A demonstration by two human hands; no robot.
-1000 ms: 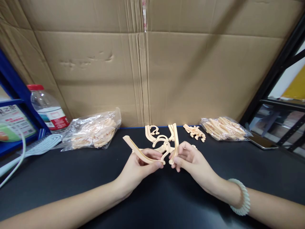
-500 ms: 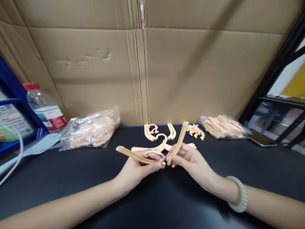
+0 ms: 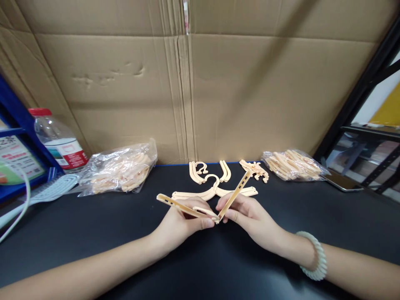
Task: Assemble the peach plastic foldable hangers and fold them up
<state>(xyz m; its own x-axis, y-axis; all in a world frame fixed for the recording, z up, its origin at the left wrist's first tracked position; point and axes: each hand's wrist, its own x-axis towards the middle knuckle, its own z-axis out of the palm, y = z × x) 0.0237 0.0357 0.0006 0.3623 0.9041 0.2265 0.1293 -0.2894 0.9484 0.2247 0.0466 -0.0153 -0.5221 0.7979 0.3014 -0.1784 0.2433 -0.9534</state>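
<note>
From where I stand: the left hand [image 3: 183, 223] is pinched closed, thumb over fingers, on a cream hanger arm [image 3: 179, 205] and a curved hook [image 3: 204, 211] at its inner end. The right hand [image 3: 250, 210] pinches a 2nd hanger arm [image 3: 240, 186] between thumb and fingers, tilted up and out. Inner ends meet low between the hands in a V, above the black table [image 3: 215, 266]; can't tell if they're locked. Just beyond, a joined hanger [image 3: 196, 195] lies flat, partly hidden by the hands. Past that, 2 groups of loose arms [image 3: 224, 171], a loose hook [image 3: 201, 168] by the left group, and a small-parts pile [image 3: 254, 169] to the right. Clear bags of parts sit both sides: left bag [image 3: 120, 168] near a red-capped bottle [image 3: 61, 143], right bag [image 3: 293, 164] beside a phone [image 3: 343, 183].
</note>
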